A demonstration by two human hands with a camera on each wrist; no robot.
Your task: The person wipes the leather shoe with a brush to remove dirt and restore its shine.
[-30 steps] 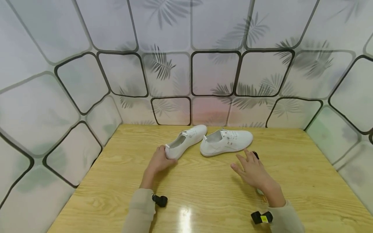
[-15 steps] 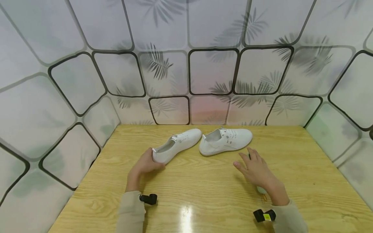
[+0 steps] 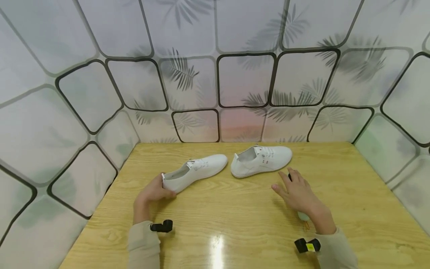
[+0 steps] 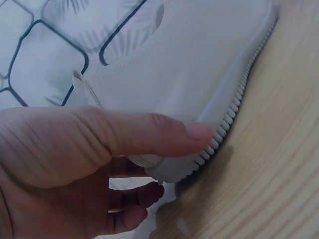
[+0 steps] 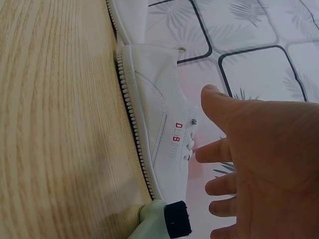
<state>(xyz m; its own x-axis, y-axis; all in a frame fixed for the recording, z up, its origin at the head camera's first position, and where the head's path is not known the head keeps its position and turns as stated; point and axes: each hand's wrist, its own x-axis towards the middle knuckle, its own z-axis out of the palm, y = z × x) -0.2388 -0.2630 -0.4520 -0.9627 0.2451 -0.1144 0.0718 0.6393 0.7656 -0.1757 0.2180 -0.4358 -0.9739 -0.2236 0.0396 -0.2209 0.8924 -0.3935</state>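
Note:
My left hand [image 3: 153, 191] grips the heel of a white lace-up shoe [image 3: 205, 168] on the left. In the left wrist view, the thumb lies along the side of that shoe [image 4: 174, 84], down to its ridged sole, with other fingers behind the heel. A second white shoe [image 3: 262, 164] stands to the right, toe pointing right, with red letters on its side in the right wrist view. My right hand [image 3: 300, 194] is held with fingers spread over a brush with a pale green handle [image 3: 303, 216] and black bristles [image 5: 178, 219], partly hidden beneath it.
Both shoes stand on a wood-grain table [image 3: 215, 216], near its back edge. Behind and beside it rises a patterned wall covering [image 3: 246, 80] with leaf prints. An orange cord loop [image 3: 306, 225] hangs from the brush handle's end.
My left hand has drawn the left shoe leftward and nearer, its toe turning more to the right, so a gap opens between the shoes. My right hand has shifted slightly right, over the brush.

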